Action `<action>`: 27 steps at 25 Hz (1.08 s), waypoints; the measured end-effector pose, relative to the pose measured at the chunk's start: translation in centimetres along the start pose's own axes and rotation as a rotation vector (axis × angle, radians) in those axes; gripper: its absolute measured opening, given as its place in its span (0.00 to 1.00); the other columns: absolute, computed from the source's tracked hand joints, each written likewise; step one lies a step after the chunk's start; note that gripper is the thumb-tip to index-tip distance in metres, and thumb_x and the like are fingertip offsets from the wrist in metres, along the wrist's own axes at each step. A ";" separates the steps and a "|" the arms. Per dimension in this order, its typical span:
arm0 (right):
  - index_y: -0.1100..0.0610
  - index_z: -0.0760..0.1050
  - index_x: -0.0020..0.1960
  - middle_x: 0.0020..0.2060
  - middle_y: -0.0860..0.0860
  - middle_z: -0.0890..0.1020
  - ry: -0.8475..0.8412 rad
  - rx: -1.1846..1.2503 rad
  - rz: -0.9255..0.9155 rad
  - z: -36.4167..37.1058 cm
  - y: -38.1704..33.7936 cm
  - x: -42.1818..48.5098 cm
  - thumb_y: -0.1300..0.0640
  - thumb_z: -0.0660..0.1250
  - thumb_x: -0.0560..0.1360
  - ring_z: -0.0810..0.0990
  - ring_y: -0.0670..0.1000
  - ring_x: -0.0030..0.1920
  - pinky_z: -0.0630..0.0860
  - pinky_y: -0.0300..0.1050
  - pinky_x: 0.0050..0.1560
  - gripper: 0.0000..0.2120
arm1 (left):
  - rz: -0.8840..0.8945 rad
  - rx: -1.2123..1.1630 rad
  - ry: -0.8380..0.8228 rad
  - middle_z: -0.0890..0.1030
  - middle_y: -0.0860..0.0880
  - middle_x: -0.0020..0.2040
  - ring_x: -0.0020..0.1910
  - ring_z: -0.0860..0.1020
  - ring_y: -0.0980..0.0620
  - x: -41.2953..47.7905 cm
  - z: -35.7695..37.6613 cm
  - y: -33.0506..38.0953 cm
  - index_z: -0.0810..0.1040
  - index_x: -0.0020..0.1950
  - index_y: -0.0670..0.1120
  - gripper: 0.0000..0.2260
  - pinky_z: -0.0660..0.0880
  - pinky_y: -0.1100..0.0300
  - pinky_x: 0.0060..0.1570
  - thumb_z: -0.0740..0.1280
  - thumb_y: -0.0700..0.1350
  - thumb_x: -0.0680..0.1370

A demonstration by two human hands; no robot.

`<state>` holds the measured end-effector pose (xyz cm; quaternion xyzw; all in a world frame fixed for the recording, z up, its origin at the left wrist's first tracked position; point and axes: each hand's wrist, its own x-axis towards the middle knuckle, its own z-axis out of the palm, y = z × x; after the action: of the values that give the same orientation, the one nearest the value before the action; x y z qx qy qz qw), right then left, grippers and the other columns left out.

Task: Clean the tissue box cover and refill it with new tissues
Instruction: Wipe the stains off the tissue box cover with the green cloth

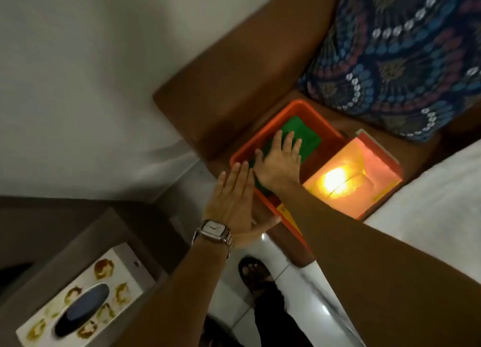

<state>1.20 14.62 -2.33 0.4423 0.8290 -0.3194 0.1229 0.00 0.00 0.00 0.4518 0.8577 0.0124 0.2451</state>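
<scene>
Stage: early, cloth fetch | right hand (279, 161) fingers spread flat on green cloth (307, 135) in orange tray (299, 105), 1 o'clock | left hand (231, 195) open, fingers together, holds nothing | cover (78, 294) at 8 o'clock, slot empty; wiping, refill remain

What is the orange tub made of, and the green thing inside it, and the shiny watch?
The orange tub looks like smooth moulded plastic, with thin walls and a rounded rim. The green thing under the right hand looks like soft matte cloth, though blur leaves that unsure. The watch on the left wrist looks like polished metal, since its band links glint.
</scene>
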 end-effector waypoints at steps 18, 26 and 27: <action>0.59 0.59 0.80 0.77 0.58 0.66 0.491 0.486 0.189 2.6 -0.8 1.6 0.64 0.57 0.80 0.63 0.57 0.78 0.60 0.56 0.77 0.28 | 0.031 -0.135 0.105 0.39 0.42 0.80 0.79 0.38 0.47 -0.1 2.3 -2.2 0.41 0.79 0.39 0.53 0.41 0.49 0.77 0.52 0.76 0.71; 0.49 0.75 0.67 0.38 0.37 0.81 0.317 0.932 -0.199 2.9 -7.7 -14.8 0.67 0.57 0.74 0.79 0.39 0.35 0.77 0.40 0.35 0.25 | -0.323 -0.246 0.312 0.44 0.44 0.80 0.79 0.41 0.49 -13.6 3.8 -9.4 0.44 0.80 0.42 0.48 0.40 0.50 0.75 0.53 0.75 0.74; 0.52 0.74 0.69 0.37 0.39 0.80 0.225 0.937 -0.222 4.9 -8.4 -17.1 0.67 0.56 0.75 0.78 0.41 0.33 0.77 0.42 0.32 0.25 | -0.388 -0.248 0.312 0.44 0.44 0.80 0.79 0.40 0.50 -16.2 4.5 -10.8 0.45 0.80 0.42 0.48 0.39 0.50 0.75 0.52 0.75 0.74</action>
<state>3.86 -3.09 5.80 0.3910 0.6464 -0.6192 -0.2143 1.27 -19.92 0.08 0.2382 0.9474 0.1396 0.1615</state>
